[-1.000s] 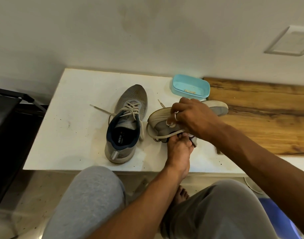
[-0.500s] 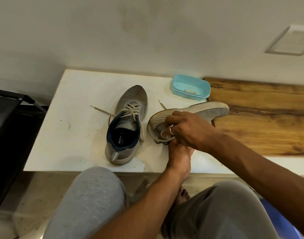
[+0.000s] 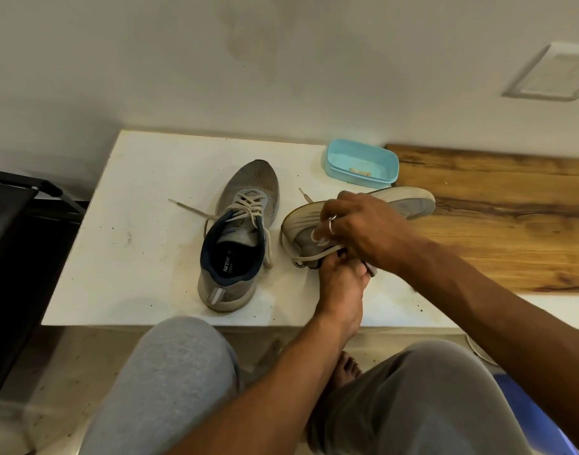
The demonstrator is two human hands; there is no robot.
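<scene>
At the centre of the frame, on the white desk (image 3: 144, 257), we see the grey shoe (image 3: 409, 205) tipped on its side. The right hand (image 3: 363, 224) clasps its heel end from above. The left hand (image 3: 342, 280) grips it from below, by the lace (image 3: 316, 256). The second shoe (image 3: 245, 205) stands upright just left, with a blue tub (image 3: 362, 162) behind.

Upright shoe (image 3: 248, 198) in grey mesh cloth, tipped shoe (image 3: 409, 205) w/ scuffed rubbery sole, on matt speckled white tabletop (image 3: 134, 241); smooth blue plastic box (image 3: 363, 182); grainy semi-gloss wood board (image 3: 494, 231).
</scene>
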